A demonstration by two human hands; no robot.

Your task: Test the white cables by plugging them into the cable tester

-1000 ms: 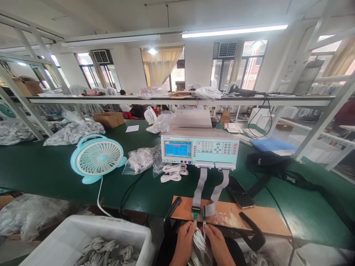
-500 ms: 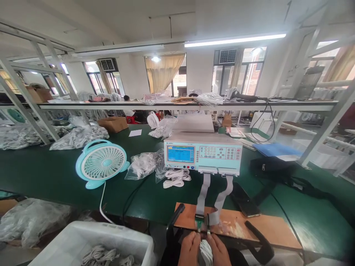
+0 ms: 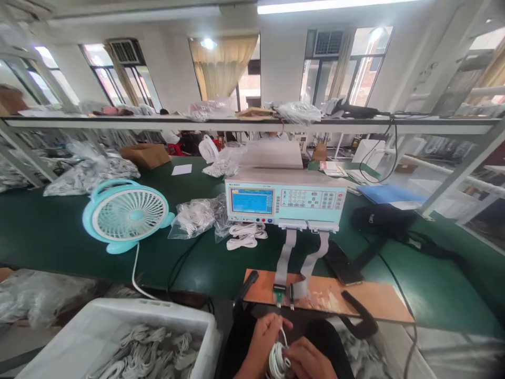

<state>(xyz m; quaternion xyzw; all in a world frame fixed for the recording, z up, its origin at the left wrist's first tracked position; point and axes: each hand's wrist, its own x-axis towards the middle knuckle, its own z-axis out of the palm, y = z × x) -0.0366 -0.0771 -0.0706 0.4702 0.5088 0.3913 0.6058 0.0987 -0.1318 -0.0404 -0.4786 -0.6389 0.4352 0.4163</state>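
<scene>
Between my hands, low in front of me, is a coiled white cable [image 3: 278, 362]. My left hand [image 3: 258, 339] has its fingers closed near the cable's upper end, just below the test connectors. The fingers of my right hand [image 3: 310, 360] are closed at the coil's right side. Two flat grey ribbon cables [image 3: 286, 255] run down from the tester [image 3: 252, 179]. One ends in a connector with a green board [image 3: 279, 297], the other in a black connector [image 3: 292, 296]. Both metal tips stand apart from my fingers. The cable's plug ends are hidden or too small to make out.
An orange-brown board [image 3: 374, 302] lies at the bench edge, with a dark phone [image 3: 343, 263] overlapping it. At lower left stands a white bin [image 3: 209, 316] of coiled cables. A blue fan [image 3: 126, 216], bagged cables [image 3: 193, 218] and a loose white bundle [image 3: 246, 234] are on the bench.
Both hands have drawn back from the two connectors, taking the coiled cable down and away. The connector tips now show uncovered. The view has tilted downward.
</scene>
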